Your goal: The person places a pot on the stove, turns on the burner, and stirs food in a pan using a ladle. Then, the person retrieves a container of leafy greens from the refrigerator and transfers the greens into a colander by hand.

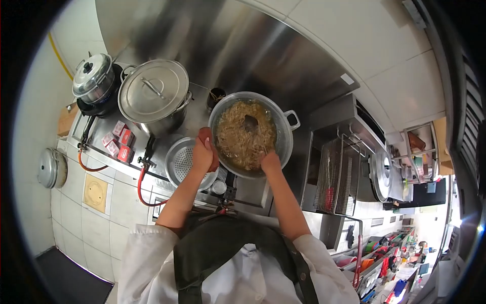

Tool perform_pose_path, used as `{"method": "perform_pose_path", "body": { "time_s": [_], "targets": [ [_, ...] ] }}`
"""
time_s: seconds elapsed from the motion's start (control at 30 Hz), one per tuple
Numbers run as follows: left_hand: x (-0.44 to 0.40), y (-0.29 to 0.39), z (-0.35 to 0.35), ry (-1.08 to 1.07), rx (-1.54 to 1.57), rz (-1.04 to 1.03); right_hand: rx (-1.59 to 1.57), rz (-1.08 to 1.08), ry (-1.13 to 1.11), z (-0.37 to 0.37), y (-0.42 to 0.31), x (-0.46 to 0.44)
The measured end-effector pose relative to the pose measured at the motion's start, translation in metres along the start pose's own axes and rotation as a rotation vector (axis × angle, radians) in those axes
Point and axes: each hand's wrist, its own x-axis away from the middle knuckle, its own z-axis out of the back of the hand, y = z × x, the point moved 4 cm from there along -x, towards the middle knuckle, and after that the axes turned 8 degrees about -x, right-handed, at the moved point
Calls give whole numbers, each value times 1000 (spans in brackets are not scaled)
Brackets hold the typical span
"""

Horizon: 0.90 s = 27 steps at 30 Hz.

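A wide metal pot on the stove holds brownish, shredded-looking food in liquid. A dark ladle head rests in the food. My right hand is closed at the near rim of the pot, around what looks like the utensil's handle. My left hand grips a reddish-brown cloth against the pot's left side. Just below that hand sits a perforated metal colander, partly hidden by my forearm.
A large lidded pot and a smaller lidded pot stand at the left. Several red and white boxes lie near the counter's front edge. A dark cup is behind the pot. Wire fryer baskets hang at the right.
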Motion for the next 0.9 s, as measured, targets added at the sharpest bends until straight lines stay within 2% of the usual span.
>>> {"method": "perform_pose_path", "body": {
  "time_s": [0.1,0.2,0.3,0.37,0.43,0.53,0.63,0.67,0.73,0.77,0.83,0.9],
  "targets": [
    [0,-3,-3,-12,-7,13,21,38,68,13,8,-11],
    [-5,-9,1,-45,5,19,-89,76,114,37,21,5],
    [-2,-17,3,-84,73,44,-102,54,-32,79,0,72],
    [3,-12,9,-130,98,89,-33,43,-80,66,18,80],
    [8,-12,8,-111,190,43,74,-20,-101,37,39,65],
    [15,-10,8,-166,149,48,136,93,-105,-6,43,28],
    [23,-2,13,-259,118,80,10,-36,-76,-17,43,1],
    [24,0,21,-270,115,98,47,38,-180,-11,40,5],
    [25,-7,22,-159,138,-96,-24,96,-33,18,33,38],
    [30,-9,30,-232,124,38,-57,128,39,33,30,56],
    [36,-23,41,-179,118,22,2,67,36,43,37,84],
    [44,-35,59,-244,173,3,56,-59,13,49,39,109]
  ]
}}
